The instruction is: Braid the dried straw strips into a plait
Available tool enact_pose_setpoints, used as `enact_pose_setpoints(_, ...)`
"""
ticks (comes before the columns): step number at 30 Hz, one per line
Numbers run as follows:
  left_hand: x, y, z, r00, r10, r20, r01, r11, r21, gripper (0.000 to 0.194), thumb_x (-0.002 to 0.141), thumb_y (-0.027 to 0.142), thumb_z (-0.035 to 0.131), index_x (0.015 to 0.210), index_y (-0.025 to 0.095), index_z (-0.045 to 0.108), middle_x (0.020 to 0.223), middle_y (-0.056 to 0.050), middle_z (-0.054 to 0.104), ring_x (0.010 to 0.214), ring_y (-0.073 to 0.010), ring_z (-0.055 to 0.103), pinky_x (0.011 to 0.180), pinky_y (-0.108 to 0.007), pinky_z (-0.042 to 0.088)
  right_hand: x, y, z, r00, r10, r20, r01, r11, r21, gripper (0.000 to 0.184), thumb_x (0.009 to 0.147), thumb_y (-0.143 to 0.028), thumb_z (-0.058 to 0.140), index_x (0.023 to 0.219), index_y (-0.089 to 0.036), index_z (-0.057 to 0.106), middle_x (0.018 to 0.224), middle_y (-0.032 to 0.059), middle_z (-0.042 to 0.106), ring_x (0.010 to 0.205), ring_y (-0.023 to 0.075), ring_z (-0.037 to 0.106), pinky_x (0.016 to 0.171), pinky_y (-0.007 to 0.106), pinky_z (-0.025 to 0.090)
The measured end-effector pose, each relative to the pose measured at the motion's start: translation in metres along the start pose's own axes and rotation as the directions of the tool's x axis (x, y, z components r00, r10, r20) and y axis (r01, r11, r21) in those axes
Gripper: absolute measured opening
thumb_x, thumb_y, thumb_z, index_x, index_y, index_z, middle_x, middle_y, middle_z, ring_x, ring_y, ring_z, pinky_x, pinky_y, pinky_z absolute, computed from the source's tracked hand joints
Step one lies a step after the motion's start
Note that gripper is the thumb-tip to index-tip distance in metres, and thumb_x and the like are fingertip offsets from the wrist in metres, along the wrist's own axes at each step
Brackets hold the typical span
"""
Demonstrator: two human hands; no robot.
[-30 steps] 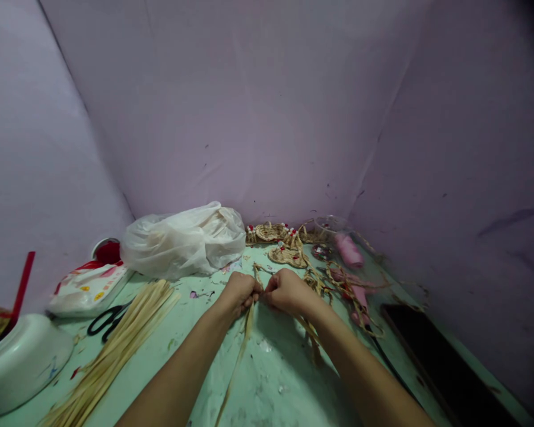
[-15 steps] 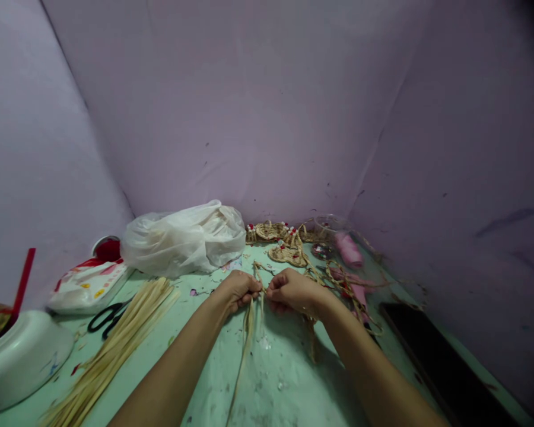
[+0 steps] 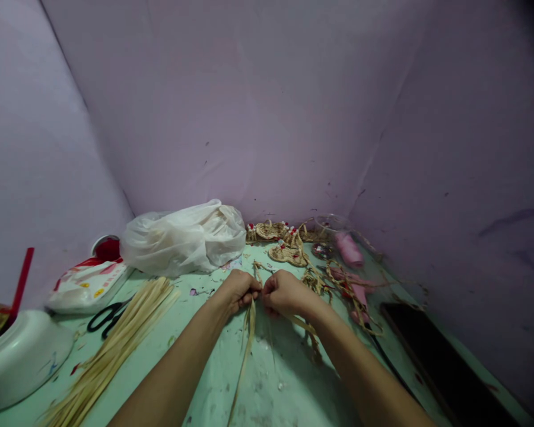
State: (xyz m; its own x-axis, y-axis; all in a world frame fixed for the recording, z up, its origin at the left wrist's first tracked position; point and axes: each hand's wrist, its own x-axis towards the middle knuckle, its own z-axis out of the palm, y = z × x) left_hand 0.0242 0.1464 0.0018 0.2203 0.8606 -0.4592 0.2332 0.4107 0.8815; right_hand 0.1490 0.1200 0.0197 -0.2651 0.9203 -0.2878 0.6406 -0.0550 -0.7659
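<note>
Close together over the middle of the table, both hands pinch straw strands (image 3: 248, 341). My left hand (image 3: 241, 290) is closed with thumb and forefinger on the strands, and their long ends hang down toward the front edge. Right beside it, my right hand (image 3: 282, 293) is closed as well, a pale strip trailing out under its wrist. A short braided cord (image 3: 257, 271) sticks up beyond the fingertips. Exactly how the strands cross between the fingers is hidden.
To the left lie a bundle of straw strips (image 3: 115, 350), black scissors (image 3: 104, 319), a white bowl (image 3: 26, 362) and a tissue pack (image 3: 89, 287). Behind sit a plastic bag (image 3: 187, 240) and woven straw pieces (image 3: 288, 255). Rightward are pink thread (image 3: 349, 249), a pink glue gun (image 3: 358, 290) and a dark slab (image 3: 445, 362).
My right hand has moved slightly left, up against my left hand, and turned a little. A strip now trails beneath its wrist. My left hand has barely moved.
</note>
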Motion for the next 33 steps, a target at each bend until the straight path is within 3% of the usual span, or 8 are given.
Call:
enact_pose_setpoints(4,0.004,-0.003,-0.005,0.999,-0.009,0.034,0.009,1.0,0.001,0.01,0.052,0.017,0.047,0.044,0.012,0.048,0.034,0.003,0.041,0.027,-0.0034,0.029,0.029,-0.018,0.01,0.002,0.001,0.006,1.0,-0.014,-0.003,0.014,0.996,-0.086,0.016,0.053,-0.01,0.045,0.054,-0.014,0.061,0.048,0.0031,0.059,0.041,0.0109,0.051,0.039,0.018,0.033)
enact_pose_setpoints(8,0.003,-0.004,-0.006,0.999,0.039,0.02,-0.04,0.997,0.06,0.006,0.049,0.015,0.05,0.045,0.012,0.047,0.034,0.004,0.04,0.027,-0.0037,0.029,0.029,-0.017,0.012,0.005,0.005,-0.005,0.999,-0.032,-0.003,0.032,0.998,-0.06,0.012,0.058,-0.017,0.052,0.054,-0.012,0.062,0.046,0.0022,0.057,0.04,0.009,0.048,0.039,0.017,0.032)
enact_pose_setpoints(12,0.002,-0.002,-0.007,0.999,0.037,0.038,-0.039,0.997,0.065,0.007,0.05,0.017,0.052,0.047,0.012,0.049,0.036,0.004,0.041,0.027,-0.003,0.028,0.029,-0.017,0.011,0.014,0.015,-0.022,0.971,0.007,-0.24,0.004,0.999,0.045,0.019,0.065,-0.025,0.052,0.063,-0.01,0.063,0.051,0.003,0.058,0.042,0.0079,0.047,0.041,0.017,0.032)
enact_pose_setpoints(14,0.002,-0.003,-0.008,0.998,0.044,0.052,-0.047,0.997,0.056,0.007,0.05,0.018,0.052,0.046,0.012,0.049,0.035,0.004,0.04,0.027,-0.003,0.028,0.029,-0.017,0.011,0.018,0.018,-0.021,0.955,0.015,-0.297,0.003,0.998,0.061,0.018,0.064,-0.021,0.055,0.073,-0.009,0.064,0.057,0.0031,0.061,0.046,0.0081,0.049,0.043,0.017,0.033)
enact_pose_setpoints(19,0.005,-0.006,-0.009,0.994,0.091,0.067,-0.091,0.996,-0.012,0.004,0.048,0.015,0.049,0.048,0.011,0.051,0.037,0.003,0.042,0.027,-0.0027,0.028,0.029,-0.017,0.011,0.023,0.016,0.005,0.983,-0.014,-0.184,0.023,0.999,0.048,0.04,0.053,-0.013,0.063,0.093,-0.01,0.061,0.062,0.0011,0.061,0.051,0.008,0.049,0.046,0.017,0.032)
enact_pose_setpoints(25,0.003,-0.005,-0.007,0.992,0.123,0.034,-0.126,0.988,0.091,0.006,0.048,0.016,0.05,0.046,0.011,0.052,0.035,0.003,0.041,0.026,-0.0035,0.029,0.029,-0.017,0.013,0.026,0.019,0.012,0.988,0.055,-0.144,-0.038,0.992,0.12,0.012,0.059,-0.014,0.053,0.064,-0.009,0.062,0.04,-0.003,0.046,0.038,0.0058,0.037,0.04,0.018,0.025)
enact_pose_setpoints(29,0.004,-0.006,-0.008,0.994,0.103,0.026,-0.105,0.984,0.143,0.005,0.049,0.017,0.05,0.047,0.012,0.052,0.035,0.003,0.041,0.028,-0.0045,0.03,0.03,-0.018,0.013,0.028,0.023,0.011,0.984,0.073,-0.165,-0.032,0.971,0.236,0.015,0.062,-0.018,0.045,0.05,-0.012,0.054,0.034,-0.0054,0.032,0.032,0.0049,0.026,0.036,0.02,0.017)
enact_pose_setpoints(33,0.001,-0.002,-0.009,0.994,0.111,0.008,-0.11,0.971,0.214,0.005,0.05,0.013,0.05,0.044,0.013,0.049,0.033,0.004,0.039,0.028,-0.0054,0.03,0.031,-0.018,0.016,0.029,0.026,0.016,0.983,0.071,-0.171,-0.014,0.951,0.31,0.011,0.059,-0.02,0.049,0.05,-0.013,0.05,0.035,-0.0067,0.032,0.031,0.0033,0.023,0.034,0.02,0.013)
